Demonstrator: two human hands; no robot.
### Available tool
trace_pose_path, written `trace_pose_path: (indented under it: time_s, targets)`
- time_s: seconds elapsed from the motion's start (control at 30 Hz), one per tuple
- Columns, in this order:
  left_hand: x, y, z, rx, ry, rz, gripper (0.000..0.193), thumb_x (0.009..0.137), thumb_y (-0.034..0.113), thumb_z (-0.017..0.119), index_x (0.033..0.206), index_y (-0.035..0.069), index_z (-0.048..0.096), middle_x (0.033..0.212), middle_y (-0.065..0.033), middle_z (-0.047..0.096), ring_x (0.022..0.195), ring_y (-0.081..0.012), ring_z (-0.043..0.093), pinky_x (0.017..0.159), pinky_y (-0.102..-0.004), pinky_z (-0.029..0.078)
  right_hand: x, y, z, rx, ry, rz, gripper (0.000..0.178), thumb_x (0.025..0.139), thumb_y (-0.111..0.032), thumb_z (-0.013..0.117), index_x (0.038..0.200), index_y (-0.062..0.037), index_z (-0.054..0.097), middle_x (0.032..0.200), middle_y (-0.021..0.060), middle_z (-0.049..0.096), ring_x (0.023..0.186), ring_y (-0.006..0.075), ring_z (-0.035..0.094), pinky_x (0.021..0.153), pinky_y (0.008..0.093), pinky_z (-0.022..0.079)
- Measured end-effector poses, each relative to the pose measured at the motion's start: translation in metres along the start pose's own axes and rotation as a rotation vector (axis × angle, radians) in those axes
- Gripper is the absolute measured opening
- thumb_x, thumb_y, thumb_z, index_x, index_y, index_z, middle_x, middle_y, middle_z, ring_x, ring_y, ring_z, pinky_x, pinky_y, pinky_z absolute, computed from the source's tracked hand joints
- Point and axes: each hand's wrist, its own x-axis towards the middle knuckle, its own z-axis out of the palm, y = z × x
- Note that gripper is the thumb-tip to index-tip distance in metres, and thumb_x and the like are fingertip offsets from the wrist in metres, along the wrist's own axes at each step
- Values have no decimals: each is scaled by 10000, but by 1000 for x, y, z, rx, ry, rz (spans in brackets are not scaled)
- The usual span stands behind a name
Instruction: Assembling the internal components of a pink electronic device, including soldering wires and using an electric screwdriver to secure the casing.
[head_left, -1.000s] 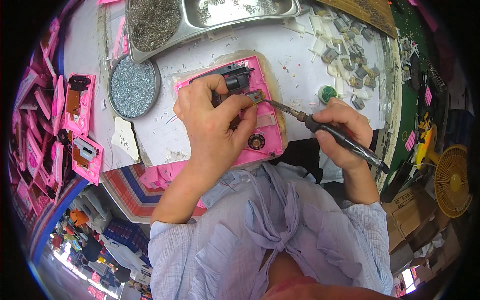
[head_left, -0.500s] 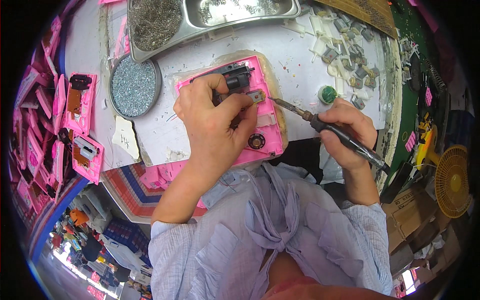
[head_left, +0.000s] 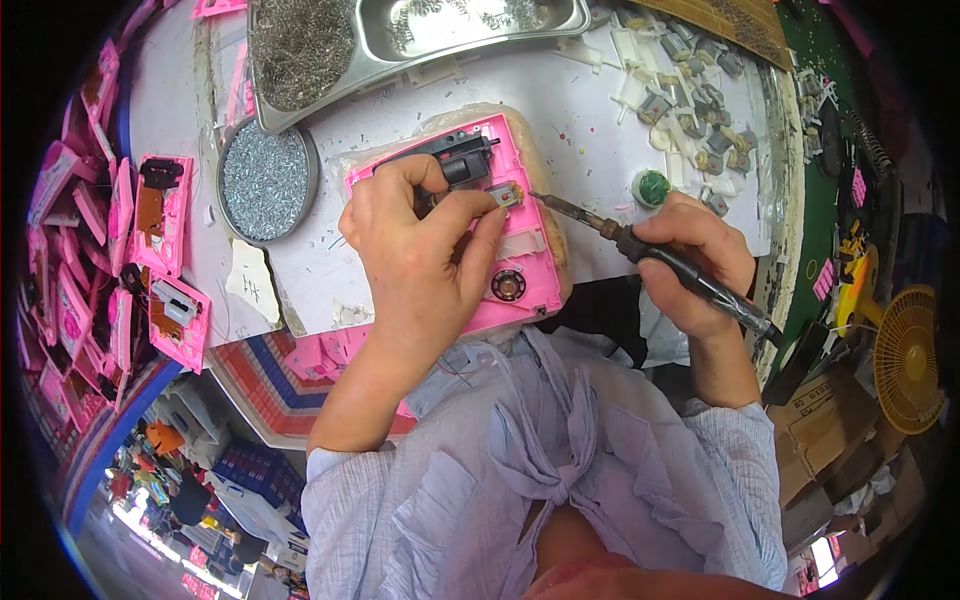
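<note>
A pink plastic casing (head_left: 535,283) lies on a padded, plastic-wrapped block, with a black mechanism (head_left: 470,165) fitted in its upper part and a round speaker (head_left: 508,286) near its lower edge. My left hand (head_left: 425,240) reaches over the casing, its thumb and forefinger closed on a small metal motor (head_left: 505,195). My right hand (head_left: 697,262) grips the dark handle of a soldering iron (head_left: 625,240). The iron's tip points left, close to the motor's right end. Whether it touches the motor, I cannot tell. The left palm hides part of the casing.
A round dish of tiny metal pins (head_left: 265,180) stands left of the casing. Behind it sits a metal tray (head_left: 395,65) with wire wool. Several small motors with white parts (head_left: 690,100) lie right, near a green-filled pot (head_left: 652,187). Pink casings (head_left: 165,210) crowd the left; a yellow fan (head_left: 908,358) stands right.
The whole view has shifted slightly. Both hands keep their holds, and the soldering iron's tip stays near the motor's right end.
</note>
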Motion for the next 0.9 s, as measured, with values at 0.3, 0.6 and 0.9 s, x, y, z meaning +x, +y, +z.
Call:
trace_pose_path:
  time_s: [0.3, 0.6, 0.9]
  targets:
    - [8, 13, 0, 160, -28, 1, 109, 751, 202, 776, 821, 150, 710, 948, -50, 508, 919, -266, 473, 813, -442, 284, 3, 1, 6, -7, -16, 49, 265, 828, -112, 763, 1033, 33, 679, 740, 47, 546, 664, 151, 465, 590, 301, 328]
    - [10, 14, 0, 184, -25, 33, 109, 752, 202, 777, 816, 145, 709, 957, -53, 512, 925, -267, 475, 833, -449, 291, 4, 3, 7, 15, -10, 23, 266, 814, -94, 777, 1034, 23, 688, 736, 52, 570, 636, 151, 479, 569, 292, 343]
    - [11, 14, -1, 187, -44, 31, 115, 738, 193, 777, 822, 141, 720, 968, -55, 502, 936, -267, 472, 850, -459, 291, 8, 5, 6, -19, -20, -25, 270, 789, -59, 797, 1042, -20, 711, 732, 50, 623, 594, 144, 515, 533, 273, 383]
